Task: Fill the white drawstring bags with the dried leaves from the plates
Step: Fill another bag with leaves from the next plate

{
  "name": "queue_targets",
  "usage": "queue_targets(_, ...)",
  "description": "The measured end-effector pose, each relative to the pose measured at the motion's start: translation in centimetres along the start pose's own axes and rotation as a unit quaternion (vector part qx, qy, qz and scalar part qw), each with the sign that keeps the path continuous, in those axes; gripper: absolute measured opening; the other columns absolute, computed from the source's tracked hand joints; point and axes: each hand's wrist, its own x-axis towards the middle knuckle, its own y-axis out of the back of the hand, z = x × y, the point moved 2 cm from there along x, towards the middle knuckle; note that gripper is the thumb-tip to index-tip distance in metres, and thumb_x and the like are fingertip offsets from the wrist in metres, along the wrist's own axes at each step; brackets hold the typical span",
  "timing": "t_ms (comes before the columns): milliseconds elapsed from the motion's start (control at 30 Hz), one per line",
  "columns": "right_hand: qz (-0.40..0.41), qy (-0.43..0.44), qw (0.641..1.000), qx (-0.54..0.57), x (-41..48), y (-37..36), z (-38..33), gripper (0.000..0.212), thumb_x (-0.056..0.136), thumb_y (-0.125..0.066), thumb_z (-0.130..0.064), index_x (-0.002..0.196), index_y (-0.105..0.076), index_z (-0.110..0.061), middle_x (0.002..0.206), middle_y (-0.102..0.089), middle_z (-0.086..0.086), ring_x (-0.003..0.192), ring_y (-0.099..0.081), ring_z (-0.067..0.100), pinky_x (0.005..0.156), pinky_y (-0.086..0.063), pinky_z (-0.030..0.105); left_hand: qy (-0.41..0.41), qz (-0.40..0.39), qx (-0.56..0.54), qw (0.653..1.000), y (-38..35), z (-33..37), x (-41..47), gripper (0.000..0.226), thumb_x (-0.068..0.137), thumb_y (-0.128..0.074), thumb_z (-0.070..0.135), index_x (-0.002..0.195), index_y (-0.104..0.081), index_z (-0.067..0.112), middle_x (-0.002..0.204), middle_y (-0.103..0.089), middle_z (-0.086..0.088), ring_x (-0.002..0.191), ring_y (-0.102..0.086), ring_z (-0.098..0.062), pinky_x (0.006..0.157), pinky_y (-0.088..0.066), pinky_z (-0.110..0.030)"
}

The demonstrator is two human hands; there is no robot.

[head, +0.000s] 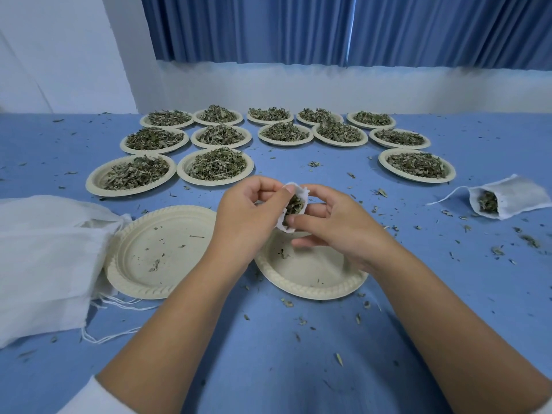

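A small white fabric drawstring bag (302,195), holding dried green leaves (294,204), is pinched in the grip of both the left hand (248,216) and right hand (337,225). It is held above a cream moulded plate (313,291), apparently clear of it.

Both forearms bare, in from the bottom corners, meeting mid-frame above the counter. Left hand (248,213): fingers curled, thumb and fingertips pinching the rim of a small white bag (302,194). Right hand (337,228) pinches the opposite side, other fingers loosely bent.
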Motion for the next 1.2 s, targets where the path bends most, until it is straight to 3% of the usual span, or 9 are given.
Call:
queue_targets(100,-0.03,-0.001,0.999,-0.026,0.0,0.3,-0.1,0.046,0.087,-0.066,0.001,0.128,-0.056,-0.019,0.104,-0.074,0.007,0.095,-0.072,0.017,0.073,-0.058,0.027,0.0,-0.003,-0.011,1.0,0.0,0.1,0.0,0.013,0.087,-0.071,0.026,0.085,-0.067,0.014,0.052,-0.052,0.017,0.045,-0.046,0.0,0.047,-0.037,-0.012)
queue_targets(200,-0.051,0.007,0.998,-0.039,-0.1,0.4,-0.1,0.053,0.084,-0.062,0.007,0.128,-0.057,-0.022,0.105,-0.073,0.005,0.085,-0.07,0.015,0.074,-0.058,0.029,0.004,-0.009,-0.033,0.999,0.0,0.1,-0.1,0.017,0.087,-0.071,0.024,0.088,-0.067,0.008,0.052,-0.051,0.014,0.044,-0.046,-0.002,0.048,-0.04,-0.015)
queue_targets(400,-0.009,0.044,0.996,-0.081,0.0,0.2,-0.1,0.052,0.083,-0.071,0.002,0.126,-0.056,-0.023,0.089,-0.075,-0.006,0.076,-0.072,0.017,0.069,-0.059,0.029,-0.002,-0.008,-0.018,1.0,-0.1,0.1,-0.1,0.019,0.087,-0.071,0.026,0.088,-0.067,0.008,0.052,-0.052,0.015,0.045,-0.047,-0.001,0.047,-0.039,-0.013)
queue_targets(533,0.04,0.074,0.986,-0.145,0.0,-0.2,-0.2,0.044,0.083,-0.073,-0.006,0.121,-0.061,-0.024,0.097,-0.073,0.004,0.08,-0.072,0.035,0.075,-0.06,0.049,-0.003,-0.008,-0.013,1.0,-0.1,0.2,-0.1,0.018,0.088,-0.07,0.025,0.088,-0.067,0.008,0.049,-0.05,0.016,0.043,-0.044,0.0,0.046,-0.036,-0.013)
queue_targets(600,0.052,0.084,0.982,-0.16,0.0,-0.3,-0.2,0.031,0.084,-0.073,-0.009,0.111,-0.065,-0.022,0.092,-0.073,0.008,0.077,-0.071,0.036,0.073,-0.059,0.051,-0.005,-0.01,-0.005,1.0,-0.1,0.2,-0.2,0.017,0.088,-0.07,0.026,0.087,-0.067,0.009,0.048,-0.05,0.016,0.043,-0.043,0.0,0.046,-0.035,-0.013)
queue_targets(767,0.078,0.077,0.979,-0.172,-0.1,-0.2,-0.2,0.01,0.087,-0.071,-0.015,0.097,-0.069,-0.015,0.087,-0.072,0.008,0.075,-0.07,0.034,0.068,-0.062,0.041,-0.032,-0.005,0.026,0.999,0.0,0.3,-0.2,0.012,0.088,-0.069,0.026,0.081,-0.067,0.017,0.051,-0.053,0.016,0.045,-0.046,0.001,0.049,-0.037,-0.013)
queue_targets(933,0.102,0.05,0.985,-0.13,0.1,-0.1,-0.4,0.022,0.087,-0.071,-0.016,0.108,-0.063,-0.015,0.095,-0.068,0.01,0.067,-0.069,0.019,0.054,-0.056,0.029,-0.067,0.018,0.062,0.996,0.2,0.2,-0.1,0.01,0.089,-0.067,0.028,0.081,-0.066,0.022,0.056,-0.053,0.016,0.055,-0.047,-0.007,0.059,-0.042,-0.027)
queue_targets(1100,0.061,-0.02,0.989,-0.134,-0.3,0.0,-0.6,0.025,0.092,-0.067,-0.026,0.076,-0.065,-0.008,0.062,-0.068,0.006,0.049,-0.061,0.014,0.047,-0.05,0.024,-0.068,0.047,0.037,0.996,0.5,0.3,-0.1,0.011,0.092,-0.065,0.028,0.085,-0.063,0.018,0.053,-0.048,0.016,0.047,-0.042,-0.004,0.056,-0.037,-0.025)
queue_targets(1200,0.04,-0.008,0.993,-0.113,-0.6,-0.1,-1.1,0.032,0.095,-0.062,-0.022,0.066,-0.066,-0.008,0.057,-0.066,0.006,0.045,-0.058,0.012,0.045,-0.047,0.02,-0.089,0.042,0.079,0.992,0.7,0.6,-0.3,0.014,0.088,-0.068,0.035,0.085,-0.063,0.022,0.053,-0.049,0.017,0.049,-0.044,-0.002,0.057,-0.038,-0.022)
